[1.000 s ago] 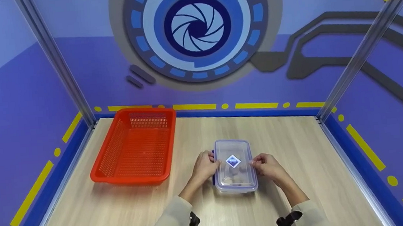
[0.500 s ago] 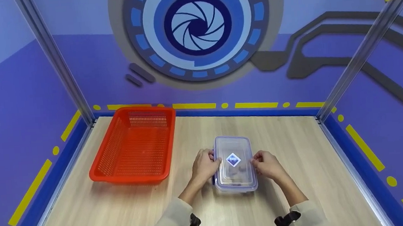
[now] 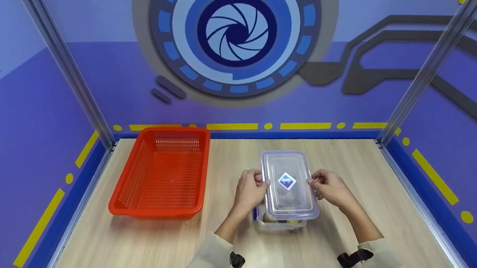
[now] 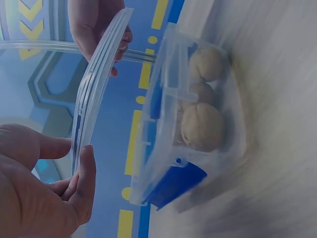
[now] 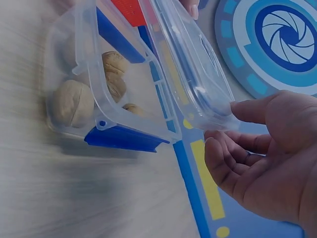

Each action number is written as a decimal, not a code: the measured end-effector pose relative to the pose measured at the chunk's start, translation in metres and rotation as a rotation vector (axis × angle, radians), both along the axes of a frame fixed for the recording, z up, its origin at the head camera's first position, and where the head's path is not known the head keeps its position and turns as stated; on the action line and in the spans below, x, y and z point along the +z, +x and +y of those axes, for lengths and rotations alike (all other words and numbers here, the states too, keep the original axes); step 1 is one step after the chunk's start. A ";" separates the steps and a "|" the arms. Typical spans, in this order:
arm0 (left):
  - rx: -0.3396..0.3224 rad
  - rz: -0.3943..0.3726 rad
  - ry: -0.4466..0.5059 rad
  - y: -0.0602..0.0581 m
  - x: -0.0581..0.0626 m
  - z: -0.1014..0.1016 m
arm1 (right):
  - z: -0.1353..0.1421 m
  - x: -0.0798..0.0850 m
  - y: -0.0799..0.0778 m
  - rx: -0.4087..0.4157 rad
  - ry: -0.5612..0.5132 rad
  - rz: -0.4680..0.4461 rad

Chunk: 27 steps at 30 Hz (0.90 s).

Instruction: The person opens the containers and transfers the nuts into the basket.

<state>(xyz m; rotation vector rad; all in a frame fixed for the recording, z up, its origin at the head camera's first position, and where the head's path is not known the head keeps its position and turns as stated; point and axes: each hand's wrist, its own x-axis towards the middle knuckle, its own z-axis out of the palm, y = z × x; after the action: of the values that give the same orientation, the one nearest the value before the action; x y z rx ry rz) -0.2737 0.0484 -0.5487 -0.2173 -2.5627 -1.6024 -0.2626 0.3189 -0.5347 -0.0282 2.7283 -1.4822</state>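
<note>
A clear plastic lid (image 3: 292, 200) with a diamond-shaped sticker is raised off a clear food container (image 3: 282, 226). My left hand (image 3: 249, 190) pinches the lid's left edge between thumb and fingers. At its right edge, my right hand (image 3: 332, 188) pinches it too. Both wrist views show a gap between the lid (image 4: 91, 94) and the container's rim. Inside the container lie several walnuts (image 5: 73, 104), seen through its side and open top. Blue latches (image 4: 178, 181) hang folded out from the container's sides. The lid hides most of the container in the head view.
A red plastic basket (image 3: 202, 188) stands on the wooden table (image 3: 231, 254), left of the container. Blue-purple panels (image 3: 236, 104) close off the back and both sides, with metal posts at the corners.
The lid has come up off the container and shifted up and to the right, carried by both hands. The container's near end and its contents now show below it. The basket stays put.
</note>
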 end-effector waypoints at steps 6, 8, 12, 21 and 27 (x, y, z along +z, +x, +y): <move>-0.021 0.009 0.000 0.001 0.010 0.007 | 0.013 0.007 0.000 0.002 -0.017 -0.009; -0.029 0.002 0.006 0.000 0.013 0.011 | 0.017 0.010 0.001 0.002 -0.028 -0.015; -0.040 0.005 0.018 -0.002 0.018 0.020 | 0.026 0.019 0.002 -0.015 -0.058 -0.023; -0.015 0.058 0.024 -0.009 0.031 0.042 | 0.040 0.039 0.000 -0.095 -0.068 -0.016; 0.002 0.064 0.070 -0.012 0.038 0.057 | 0.046 0.044 0.001 -0.154 -0.041 -0.016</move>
<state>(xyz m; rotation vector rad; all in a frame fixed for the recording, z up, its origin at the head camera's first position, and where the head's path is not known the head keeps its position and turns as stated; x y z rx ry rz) -0.2857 0.1056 -0.5103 -0.2556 -2.4543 -1.6529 -0.2615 0.3652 -0.4911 0.1954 2.7421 -1.5681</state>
